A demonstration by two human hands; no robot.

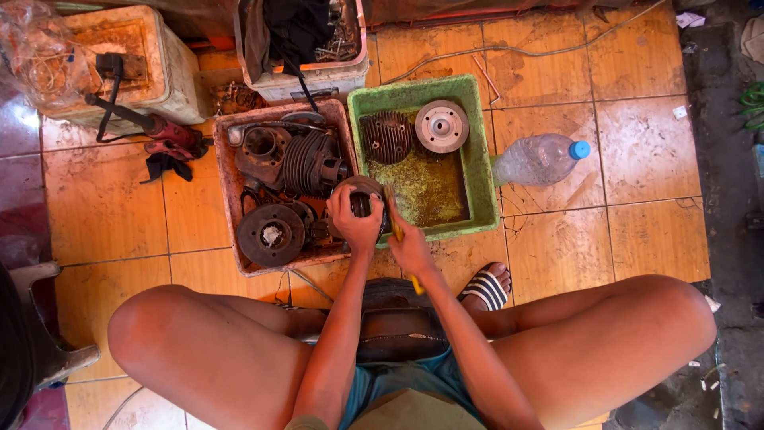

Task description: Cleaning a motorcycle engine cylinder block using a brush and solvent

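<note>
Two trays sit side by side on the tiled floor in front of the seated person: a reddish tray [231,171] crowded with dark, greasy engine parts, and a green tray [481,151] holding a shallow pool of yellowish liquid. The left hand [355,219] is clenched around a round metal part [362,191], gripping it from above and holding it over the edge where the two trays meet. The right hand [410,248] is wrapped around a yellow-handled brush [395,231], whose head rests against the side of that part (the bristles themselves are hidden by the fingers).

As a judgement, the cleaning looks to be in its early or middle stretch. In the green tray lie a finned cylinder head [387,137] and a pale metal disc [442,126]; the disc looks clean, the head is dark. The reddish tray still holds a finned cylinder [309,163], a flat round plate [271,234] and several other grimy pieces, so most of the pile seems left to do.

A clear plastic bottle [541,159] with a blue cap lies on its side just beside the green tray. A red-handled tool [163,131] rests on the tiles to the left, near a dirty white container [171,72].
</note>
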